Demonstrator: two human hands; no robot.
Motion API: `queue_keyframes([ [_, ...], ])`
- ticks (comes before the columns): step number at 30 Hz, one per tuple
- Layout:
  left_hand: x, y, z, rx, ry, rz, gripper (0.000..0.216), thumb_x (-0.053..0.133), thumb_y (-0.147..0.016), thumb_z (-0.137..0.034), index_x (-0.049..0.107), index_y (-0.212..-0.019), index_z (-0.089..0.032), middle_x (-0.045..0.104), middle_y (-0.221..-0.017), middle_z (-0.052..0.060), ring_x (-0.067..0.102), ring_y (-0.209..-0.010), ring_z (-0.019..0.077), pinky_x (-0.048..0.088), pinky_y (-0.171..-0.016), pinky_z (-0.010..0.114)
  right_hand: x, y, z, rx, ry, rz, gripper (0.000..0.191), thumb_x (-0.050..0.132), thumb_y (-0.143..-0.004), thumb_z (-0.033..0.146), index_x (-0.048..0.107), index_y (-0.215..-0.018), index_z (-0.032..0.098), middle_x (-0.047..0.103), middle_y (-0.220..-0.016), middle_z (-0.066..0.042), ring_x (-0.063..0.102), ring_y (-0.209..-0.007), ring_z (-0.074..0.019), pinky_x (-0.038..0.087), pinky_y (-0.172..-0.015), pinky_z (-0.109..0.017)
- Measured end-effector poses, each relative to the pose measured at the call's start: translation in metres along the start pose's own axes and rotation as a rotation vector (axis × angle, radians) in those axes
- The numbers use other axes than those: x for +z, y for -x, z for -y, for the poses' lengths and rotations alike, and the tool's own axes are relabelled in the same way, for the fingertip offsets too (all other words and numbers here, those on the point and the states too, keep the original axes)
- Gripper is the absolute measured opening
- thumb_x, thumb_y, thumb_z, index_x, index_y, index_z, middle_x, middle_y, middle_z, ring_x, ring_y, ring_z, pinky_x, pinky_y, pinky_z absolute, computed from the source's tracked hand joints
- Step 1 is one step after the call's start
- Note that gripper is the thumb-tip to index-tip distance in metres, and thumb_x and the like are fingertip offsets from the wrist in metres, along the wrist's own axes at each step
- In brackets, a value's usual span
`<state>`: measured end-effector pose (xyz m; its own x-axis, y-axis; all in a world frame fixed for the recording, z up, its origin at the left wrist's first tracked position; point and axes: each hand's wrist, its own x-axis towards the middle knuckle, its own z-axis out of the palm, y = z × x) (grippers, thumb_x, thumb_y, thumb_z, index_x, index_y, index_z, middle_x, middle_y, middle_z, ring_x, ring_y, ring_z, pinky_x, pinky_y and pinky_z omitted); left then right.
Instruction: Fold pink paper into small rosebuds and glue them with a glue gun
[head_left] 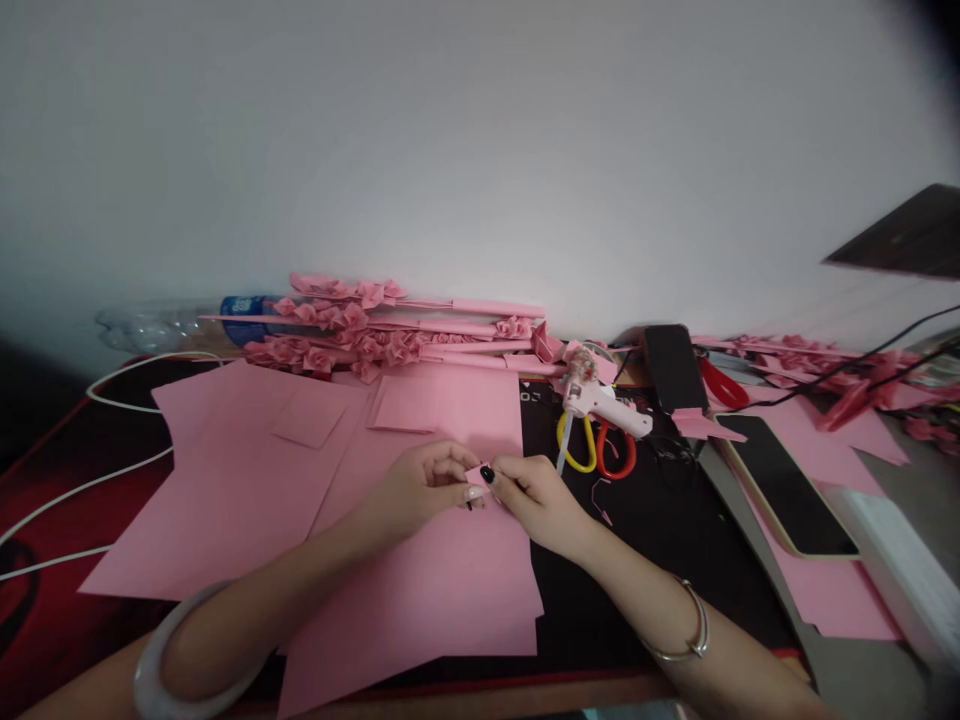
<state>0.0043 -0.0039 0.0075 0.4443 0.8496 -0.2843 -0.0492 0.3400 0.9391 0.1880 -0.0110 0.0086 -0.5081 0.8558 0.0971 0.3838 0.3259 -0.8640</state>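
A small piece of pink paper (477, 478) is pinched between my two hands, above large pink sheets (442, 600). My left hand (427, 485) closes on its left side, with the thumb on top. My right hand (536, 497) grips the right side, its dark-nailed thumb pressing on the paper. The fingers hide part of the piece, so its exact folded shape cannot be made out. Just behind my left hand lies a stack of small pink paper squares (403, 403), and a single pink square (310, 418) rests further left.
Behind my right hand are a white glue gun (604, 400) and scissors with yellow and red handles (616, 450). Folded pink paper flowers (337, 330) line the wall beside a plastic bottle (161, 327). Two phones (787, 485) (675, 365) stand or lie at right; a white cable (90, 478) crosses the left.
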Motion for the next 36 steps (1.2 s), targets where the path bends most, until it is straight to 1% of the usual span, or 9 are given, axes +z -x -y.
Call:
queue_keyframes([
  [3, -0.0009, 0.0001, 0.0010, 0.003, 0.010, 0.023, 0.022, 0.072, -0.068, -0.014, 0.056, -0.084, -0.015, 0.067, -0.065, -0.002, 0.063, -0.062, 0.0123, 0.047, -0.062, 0.025, -0.0006, -0.0005, -0.0002, 0.007, -0.012, -0.003, 0.036, 0.041, -0.093, 0.025, 0.033, -0.058, 0.019, 0.024, -0.052, 0.008, 0.025, -0.046, -0.0070, 0.020, -0.046, -0.021],
  [10, 0.0004, 0.0009, 0.0057, 0.003, 0.085, 0.182, 0.031, 0.073, -0.068, -0.016, 0.049, -0.087, -0.018, 0.066, -0.062, -0.003, 0.065, -0.062, 0.0144, 0.048, -0.066, 0.029, -0.0013, -0.0014, -0.0007, 0.022, 0.013, 0.001, 0.033, 0.045, -0.089, 0.022, 0.033, -0.059, 0.019, 0.024, -0.053, 0.008, 0.024, -0.048, -0.0073, 0.020, -0.046, -0.021],
  [18, -0.0026, -0.0003, 0.0011, 0.050, -0.006, 0.066, 0.025, 0.072, -0.070, -0.021, 0.051, -0.083, -0.018, 0.064, -0.064, -0.003, 0.061, -0.060, 0.0127, 0.046, -0.062, 0.026, -0.0009, -0.0021, -0.0047, 0.053, 0.005, -0.092, 0.035, 0.044, -0.091, 0.025, 0.034, -0.057, 0.019, 0.028, -0.052, 0.007, 0.029, -0.047, -0.0074, 0.023, -0.046, -0.021],
  [21, -0.0050, -0.0010, -0.0021, 0.102, -0.030, -0.052, 0.021, 0.070, -0.073, -0.024, 0.054, -0.084, -0.017, 0.065, -0.068, -0.001, 0.061, -0.063, 0.0126, 0.046, -0.061, 0.025, -0.0007, -0.0015, -0.0062, 0.089, -0.026, -0.060, 0.032, 0.042, -0.092, 0.023, 0.046, -0.060, 0.018, 0.038, -0.050, 0.007, 0.034, -0.044, -0.0073, 0.027, -0.044, -0.020],
  [24, -0.0058, -0.0009, -0.0029, 0.106, -0.015, -0.145, 0.020, 0.070, -0.074, -0.027, 0.058, -0.087, -0.017, 0.069, -0.080, 0.002, 0.064, -0.072, 0.0149, 0.049, -0.068, 0.027, 0.0009, -0.0004, -0.0059, 0.086, -0.029, -0.036, 0.029, 0.042, -0.092, 0.020, 0.054, -0.065, 0.017, 0.042, -0.049, 0.006, 0.039, -0.042, -0.0078, 0.031, -0.045, -0.019],
  [28, -0.0049, 0.0000, -0.0002, 0.070, 0.017, -0.121, 0.028, 0.073, -0.071, -0.025, 0.062, -0.096, -0.017, 0.072, -0.096, 0.006, 0.066, -0.093, 0.0208, 0.050, -0.083, 0.032, 0.0023, 0.0002, -0.0033, 0.124, -0.072, -0.095, 0.033, 0.039, -0.094, 0.020, 0.053, -0.064, 0.017, 0.046, -0.047, 0.005, 0.044, -0.041, -0.0081, 0.037, -0.047, -0.019],
  [32, -0.0049, 0.0006, 0.0014, 0.069, 0.001, -0.116, 0.027, 0.072, -0.073, -0.025, 0.064, -0.098, -0.017, 0.074, -0.095, 0.006, 0.068, -0.093, 0.0212, 0.050, -0.089, 0.035, 0.0018, -0.0002, -0.0022, 0.107, -0.082, -0.090, 0.033, 0.039, -0.094, 0.021, 0.053, -0.064, 0.017, 0.048, -0.048, 0.005, 0.044, -0.042, -0.0081, 0.037, -0.046, -0.019],
  [34, -0.0048, 0.0007, 0.0005, 0.053, 0.007, -0.138, 0.025, 0.070, -0.074, -0.024, 0.064, -0.098, -0.016, 0.074, -0.094, 0.006, 0.069, -0.091, 0.0208, 0.052, -0.087, 0.036, 0.0022, -0.0002, -0.0033, 0.093, -0.089, -0.125, 0.025, 0.043, -0.092, 0.020, 0.053, -0.070, 0.017, 0.048, -0.051, 0.005, 0.045, -0.043, -0.0083, 0.038, -0.046, -0.019],
  [36, -0.0039, 0.0010, -0.0005, 0.032, 0.015, -0.159, 0.025, 0.069, -0.074, -0.023, 0.063, -0.098, -0.016, 0.074, -0.094, 0.006, 0.069, -0.091, 0.0208, 0.054, -0.085, 0.035, 0.0032, 0.0001, -0.0053, 0.072, -0.112, -0.194, 0.007, 0.048, -0.088, 0.017, 0.055, -0.087, 0.018, 0.050, -0.057, 0.006, 0.047, -0.046, -0.0089, 0.039, -0.047, -0.019],
])
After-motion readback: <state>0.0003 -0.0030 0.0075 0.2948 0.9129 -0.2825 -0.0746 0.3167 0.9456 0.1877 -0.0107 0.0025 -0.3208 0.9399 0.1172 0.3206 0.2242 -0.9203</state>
